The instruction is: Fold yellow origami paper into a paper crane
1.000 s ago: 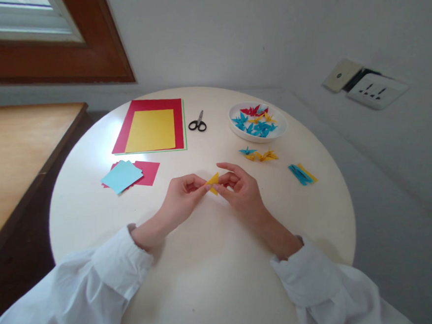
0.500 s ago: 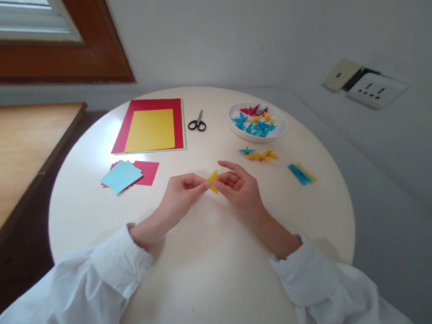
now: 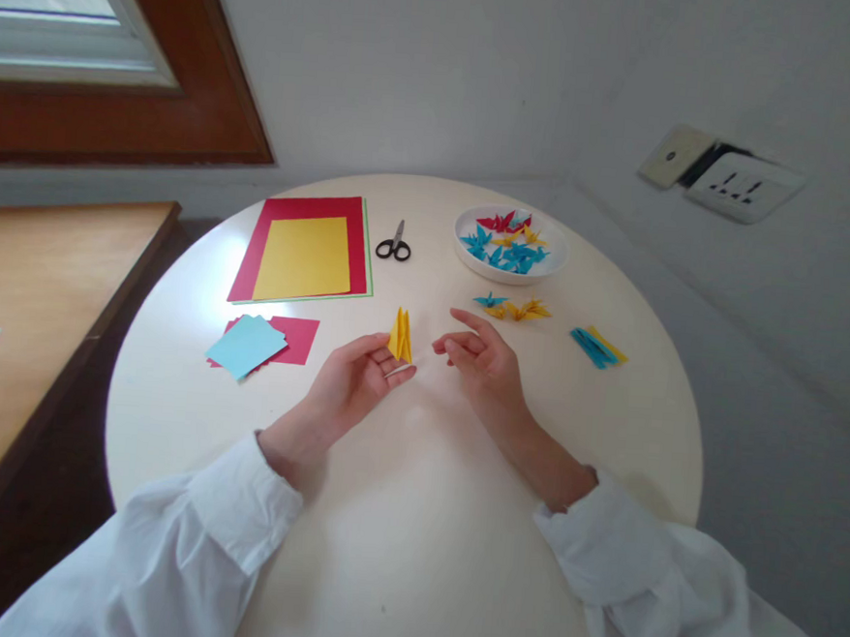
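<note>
My left hand (image 3: 354,381) pinches a small folded yellow paper piece (image 3: 400,335) between thumb and fingertips, holding it upright above the round cream table (image 3: 411,512). A short way to the right of it, my right hand (image 3: 484,360) hovers with fingers loosely spread and holds nothing. Both arms wear white sleeves.
At the back right stands a white dish (image 3: 510,246) with several red, blue and yellow folded pieces. Loose folded pieces (image 3: 513,307) and blue and yellow strips (image 3: 596,345) lie near it. Black scissors (image 3: 394,245), stacked red and yellow sheets (image 3: 304,250) and smaller blue and red sheets (image 3: 261,341) lie left.
My right hand let go of the yellow piece and drew slightly right. My left hand turned the piece upright and lifted it a little.
</note>
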The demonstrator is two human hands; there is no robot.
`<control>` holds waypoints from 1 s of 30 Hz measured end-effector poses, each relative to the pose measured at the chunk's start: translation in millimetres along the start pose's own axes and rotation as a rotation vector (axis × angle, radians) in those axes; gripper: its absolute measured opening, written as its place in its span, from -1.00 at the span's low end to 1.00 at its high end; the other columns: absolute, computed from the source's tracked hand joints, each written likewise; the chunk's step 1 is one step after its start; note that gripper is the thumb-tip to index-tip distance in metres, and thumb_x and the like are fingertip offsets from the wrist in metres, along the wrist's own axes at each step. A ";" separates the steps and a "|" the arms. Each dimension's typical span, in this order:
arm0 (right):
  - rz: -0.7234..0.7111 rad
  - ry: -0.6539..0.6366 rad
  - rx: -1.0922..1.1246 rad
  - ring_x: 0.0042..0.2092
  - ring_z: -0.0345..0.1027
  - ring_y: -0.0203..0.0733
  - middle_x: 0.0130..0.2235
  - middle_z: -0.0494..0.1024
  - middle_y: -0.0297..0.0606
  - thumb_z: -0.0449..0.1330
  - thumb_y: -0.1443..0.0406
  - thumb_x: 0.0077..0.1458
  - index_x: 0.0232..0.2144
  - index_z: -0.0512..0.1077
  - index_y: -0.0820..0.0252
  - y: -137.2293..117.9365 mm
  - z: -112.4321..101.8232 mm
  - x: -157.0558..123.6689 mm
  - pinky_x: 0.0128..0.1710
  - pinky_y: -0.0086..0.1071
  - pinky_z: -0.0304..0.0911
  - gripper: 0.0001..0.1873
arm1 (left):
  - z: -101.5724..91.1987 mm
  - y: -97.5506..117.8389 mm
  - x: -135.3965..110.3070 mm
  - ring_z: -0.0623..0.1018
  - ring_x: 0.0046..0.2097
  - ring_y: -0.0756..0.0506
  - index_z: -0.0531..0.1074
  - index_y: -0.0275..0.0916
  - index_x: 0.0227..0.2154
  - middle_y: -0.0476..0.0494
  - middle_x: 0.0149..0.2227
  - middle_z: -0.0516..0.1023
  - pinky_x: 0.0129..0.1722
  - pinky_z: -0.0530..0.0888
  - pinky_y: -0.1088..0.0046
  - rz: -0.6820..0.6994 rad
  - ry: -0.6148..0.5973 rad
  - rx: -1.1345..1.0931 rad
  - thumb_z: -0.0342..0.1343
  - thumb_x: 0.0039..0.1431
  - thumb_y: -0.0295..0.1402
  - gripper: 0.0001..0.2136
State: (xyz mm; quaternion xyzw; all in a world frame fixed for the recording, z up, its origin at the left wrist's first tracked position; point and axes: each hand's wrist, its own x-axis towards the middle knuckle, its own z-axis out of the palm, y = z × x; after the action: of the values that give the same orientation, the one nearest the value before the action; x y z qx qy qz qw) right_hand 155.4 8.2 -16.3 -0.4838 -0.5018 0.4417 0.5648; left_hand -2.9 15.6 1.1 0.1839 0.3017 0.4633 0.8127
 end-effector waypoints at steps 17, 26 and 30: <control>-0.028 -0.007 -0.042 -0.32 0.42 -0.26 -0.44 0.49 -0.37 0.17 0.27 -0.06 -0.13 0.31 0.17 1.9 -0.3 -0.6 -0.27 -0.31 0.31 -0.63 | 3.1 0.4 -4.3 0.45 -0.46 0.04 0.39 -0.32 -0.59 -0.04 -0.55 0.45 -0.31 0.43 0.45 0.004 0.034 -0.049 0.09 0.04 -0.50 -0.87; -0.040 -0.017 -0.044 -0.32 0.43 -0.26 -0.44 0.48 -0.38 0.18 0.28 -0.06 -0.20 0.34 0.15 1.7 -0.4 -1.1 -0.26 -0.32 0.32 -0.70 | 2.0 0.8 -5.4 0.42 -0.49 0.12 0.44 -0.37 -0.50 -0.06 -0.46 0.49 -0.28 0.42 0.56 0.018 -0.040 0.054 0.12 0.09 -0.46 -0.90; -0.044 -0.028 -0.047 -0.32 0.43 -0.26 -0.44 0.48 -0.38 0.17 0.28 -0.06 -0.21 0.34 0.15 2.1 -0.2 -0.7 -0.27 -0.32 0.32 -0.72 | -5.5 -2.4 -3.0 0.43 -0.47 0.14 0.43 -0.35 -0.50 -0.06 -0.45 0.50 -0.28 0.41 0.60 0.071 -0.118 0.146 0.17 0.08 -0.41 -0.89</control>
State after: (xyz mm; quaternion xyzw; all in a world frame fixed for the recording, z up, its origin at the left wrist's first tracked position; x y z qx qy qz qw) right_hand 155.5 7.8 -18.5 -0.4795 -0.5304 0.4241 0.5557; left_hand -6.1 11.8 -3.4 0.2801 0.2797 0.4570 0.7966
